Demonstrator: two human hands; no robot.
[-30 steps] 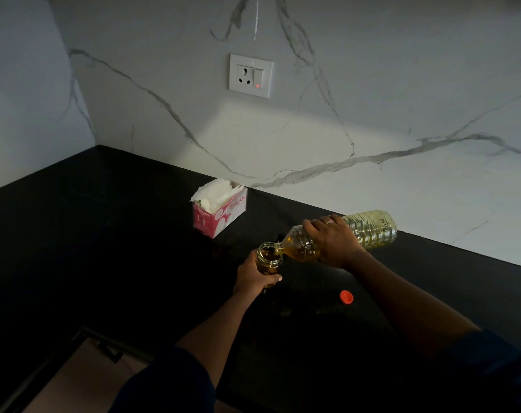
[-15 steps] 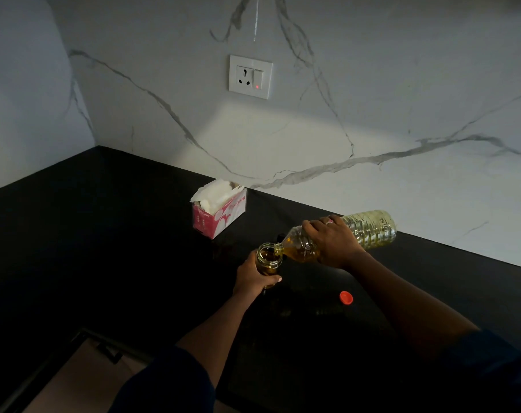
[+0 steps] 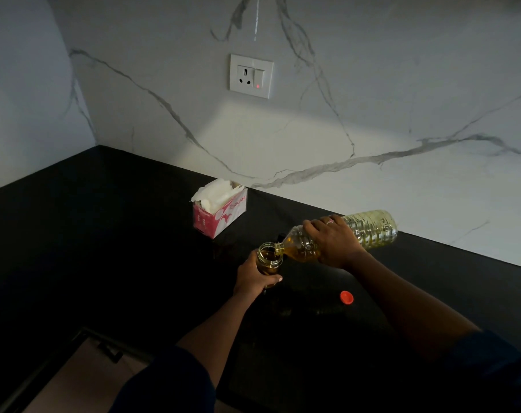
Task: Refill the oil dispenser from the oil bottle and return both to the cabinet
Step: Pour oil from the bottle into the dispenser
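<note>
The left hand [image 3: 254, 278] grips the oil dispenser [image 3: 269, 259] so it stays put while the right hand [image 3: 333, 244] grips the tipped oil bottle [image 3: 369, 229] to pour.

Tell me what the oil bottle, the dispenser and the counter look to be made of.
Oil bottle: clear plastic, probably, given its moulded ribs. Dispenser: clear and glossy with a threaded neck, likely glass, though plastic is possible. Counter: black polished stone by its faint sheen; laminate can't be ruled out.

A pink tissue box [image 3: 220, 212] sits below a wall socket [image 3: 251, 76].
</note>
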